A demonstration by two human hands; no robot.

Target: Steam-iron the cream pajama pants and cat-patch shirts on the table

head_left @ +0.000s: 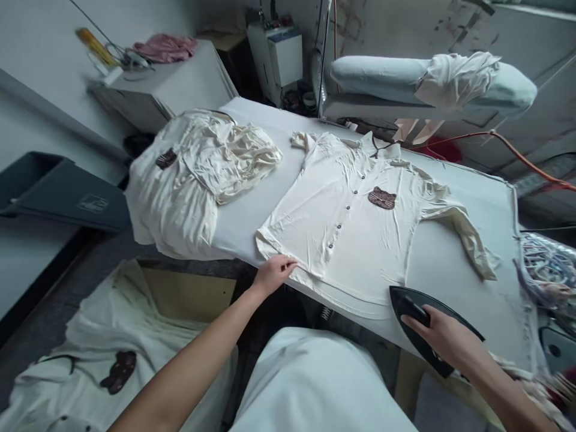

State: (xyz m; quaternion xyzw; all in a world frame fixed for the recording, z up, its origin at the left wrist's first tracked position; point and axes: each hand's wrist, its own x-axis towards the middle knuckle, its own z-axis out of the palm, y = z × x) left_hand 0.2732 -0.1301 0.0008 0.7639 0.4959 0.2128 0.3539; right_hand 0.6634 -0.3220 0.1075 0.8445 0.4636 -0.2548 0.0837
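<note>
head view: left hand [275, 271] seemingly pinches the shirt [355, 234] hem; right hand [443, 336] is clamped on the iron [407, 300].

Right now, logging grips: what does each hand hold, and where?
Right hand grips the iron by its handle; left hand pinches the shirt at its hem.
</note>
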